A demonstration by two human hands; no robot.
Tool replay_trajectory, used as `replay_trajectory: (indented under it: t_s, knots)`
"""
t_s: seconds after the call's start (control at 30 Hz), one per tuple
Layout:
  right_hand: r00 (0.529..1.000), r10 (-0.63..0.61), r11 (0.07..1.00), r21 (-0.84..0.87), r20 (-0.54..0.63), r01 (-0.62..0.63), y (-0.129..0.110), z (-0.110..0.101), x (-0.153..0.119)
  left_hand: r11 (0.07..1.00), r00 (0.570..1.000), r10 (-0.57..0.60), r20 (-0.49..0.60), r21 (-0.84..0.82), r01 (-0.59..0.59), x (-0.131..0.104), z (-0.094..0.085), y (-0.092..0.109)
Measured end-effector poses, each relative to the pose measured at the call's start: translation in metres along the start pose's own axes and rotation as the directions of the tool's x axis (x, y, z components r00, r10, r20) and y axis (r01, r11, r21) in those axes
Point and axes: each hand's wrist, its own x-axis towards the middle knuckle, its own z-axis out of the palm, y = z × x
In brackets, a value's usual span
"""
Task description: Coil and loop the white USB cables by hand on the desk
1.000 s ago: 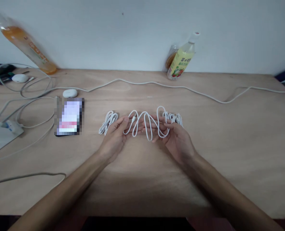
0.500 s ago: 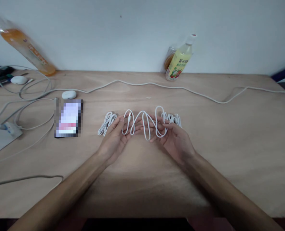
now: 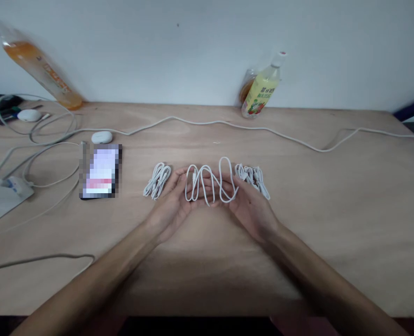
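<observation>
Two bare hands are drawing closer together over the surface, and the loose white cable between them is bunching into a narrower row of loops than a moment ago. From where I'm standing, the left hand is curling loosely, neither spread nor clenched, and is holding the near-side loops by its thumb, close to a small white plug. The right hand is cupping the other end in the same half-closed way, its fingers reaching beneath the loops; how firmly either is pressing, I cannot tell. The loops are standing upright and uneven, the one nearest the right hand rising highest, and nothing is binding them.

As the right hand is shifting inward, more of the coiled cables beyond it are coming into sight. Another coiled white bundle is lying just beside the left hand. For the held cable, the narrowing is making the span more compact, though the loops are looking slack enough to slip. Farther left, a phone is resting below a white case, while a long cable is running across behind everything.
</observation>
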Motion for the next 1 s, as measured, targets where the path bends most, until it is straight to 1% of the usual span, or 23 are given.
replay_trajectory:
  t_s: [0.07,0.13,0.2,0.23,0.3,0.37,0.43,0.5,0.57,0.67,0.73,0.77,0.83,0.93,1.0]
  knots:
    - [1.0,-0.027,0.997,-0.076,0.013,0.028,0.004,0.0,-0.002,0.999,0.999,-0.034,0.026,0.003,0.034,0.0,0.001,-0.001]
    - [0.998,-0.049,0.985,-0.165,0.027,0.053,0.008,-0.001,-0.004,0.996,0.992,-0.086,0.092,0.015,0.085,-0.001,0.001,-0.002]
    - [0.996,-0.089,0.951,-0.297,0.024,0.092,0.01,-0.001,-0.008,0.993,0.977,-0.121,0.176,0.02,0.12,-0.001,0.001,-0.003]
    - [0.992,-0.121,0.915,-0.385,0.026,0.122,0.01,-0.001,-0.011,0.992,0.969,-0.126,0.211,0.017,0.125,-0.001,0.0,-0.004]
    - [0.976,-0.208,0.794,-0.572,0.058,0.203,0.011,0.0,-0.015,0.991,0.957,-0.13,0.26,0.02,0.13,-0.002,-0.001,-0.006]
    - [0.942,-0.308,0.626,-0.717,0.136,0.308,0.011,0.001,-0.018,0.99,0.949,-0.14,0.282,0.05,0.131,-0.003,-0.002,-0.008]
    - [0.893,-0.393,0.445,-0.805,0.219,0.393,0.013,0.001,-0.019,0.988,0.948,-0.145,0.284,0.089,0.125,-0.005,-0.003,-0.009]
    - [0.846,-0.455,0.298,-0.847,0.278,0.439,0.017,0.0,-0.018,0.988,0.948,-0.137,0.288,0.113,0.109,-0.007,-0.002,-0.01]
    - [0.816,-0.489,0.204,-0.869,0.309,0.451,0.02,-0.002,-0.018,0.987,0.945,-0.13,0.301,0.13,0.094,-0.009,-0.002,-0.01]
    - [0.799,-0.503,0.099,-0.897,0.329,0.432,0.022,-0.003,-0.017,0.984,0.94,-0.129,0.315,0.16,0.082,-0.01,0.0,-0.009]
    - [0.794,-0.499,0.046,-0.904,0.347,0.424,0.023,-0.004,-0.017,0.98,0.944,-0.124,0.305,0.184,0.069,-0.011,0.0,-0.009]
    - [0.792,-0.497,0.034,-0.904,0.355,0.427,0.023,-0.004,-0.017,0.978,0.945,-0.123,0.303,0.2,0.063,-0.012,0.0,-0.009]
    - [0.787,-0.496,0.04,-0.896,0.366,0.442,0.024,-0.004,-0.018,0.969,0.943,-0.138,0.302,0.239,0.066,-0.013,0.0,-0.009]
    - [0.78,-0.505,0.073,-0.882,0.37,0.466,0.023,-0.003,-0.018,0.942,0.926,-0.209,0.315,0.318,0.104,-0.015,-0.001,-0.009]
    - [0.772,-0.513,0.077,-0.876,0.375,0.477,0.022,-0.002,-0.018,0.928,0.916,-0.234,0.326,0.356,0.11,-0.015,-0.001,-0.009]
